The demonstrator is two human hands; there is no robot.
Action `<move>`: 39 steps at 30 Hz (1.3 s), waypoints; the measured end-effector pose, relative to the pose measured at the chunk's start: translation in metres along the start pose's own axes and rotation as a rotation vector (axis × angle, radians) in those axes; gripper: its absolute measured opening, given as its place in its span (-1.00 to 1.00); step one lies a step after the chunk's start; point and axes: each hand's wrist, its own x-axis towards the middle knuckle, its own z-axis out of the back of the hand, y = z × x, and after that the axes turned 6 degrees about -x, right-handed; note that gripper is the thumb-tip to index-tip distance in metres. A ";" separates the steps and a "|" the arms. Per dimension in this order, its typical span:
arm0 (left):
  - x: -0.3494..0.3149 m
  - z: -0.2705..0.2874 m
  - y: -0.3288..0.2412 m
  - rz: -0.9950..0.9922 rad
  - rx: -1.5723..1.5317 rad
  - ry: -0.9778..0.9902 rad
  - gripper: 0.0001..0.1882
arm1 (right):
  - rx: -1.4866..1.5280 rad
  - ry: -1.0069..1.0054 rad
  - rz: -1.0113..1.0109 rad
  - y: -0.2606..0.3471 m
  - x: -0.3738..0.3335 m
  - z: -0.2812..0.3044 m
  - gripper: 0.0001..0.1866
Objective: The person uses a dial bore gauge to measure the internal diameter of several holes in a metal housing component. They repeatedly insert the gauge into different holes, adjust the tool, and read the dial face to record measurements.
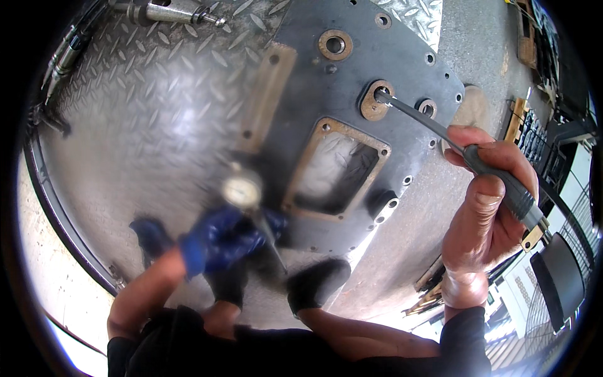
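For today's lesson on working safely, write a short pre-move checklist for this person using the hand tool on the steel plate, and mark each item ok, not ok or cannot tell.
1. Right hand grips the scraper handle firmly: ok.
2. Scraper tip sits on the brown gasket ring around a hole: ok.
3. Left hand gloved: ok, blue glove.
4. Right hand gloved: not ok, bare.
5. Dial gauge by the left hand held securely: cannot tell, blurred.
6. Dark steel plate lies flat on the tread-plate floor: ok.
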 end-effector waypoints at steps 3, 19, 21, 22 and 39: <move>0.000 0.003 0.012 -0.049 -0.067 0.011 -0.59 | 0.004 -0.004 0.001 0.002 0.001 0.000 -0.54; 0.001 0.004 0.014 -0.128 0.127 -0.047 -0.66 | 0.042 0.008 0.101 0.000 0.001 -0.002 -0.61; 0.000 0.004 0.016 -0.108 0.144 -0.058 -0.67 | 0.081 0.007 0.062 0.001 0.002 -0.002 -0.62; 0.000 0.005 0.016 -0.104 0.150 -0.061 -0.67 | 0.113 0.002 0.043 0.001 0.002 -0.002 -0.63; 0.003 0.004 0.013 -0.136 0.152 -0.040 -0.65 | 0.212 -0.027 0.011 -0.003 0.000 -0.004 -0.65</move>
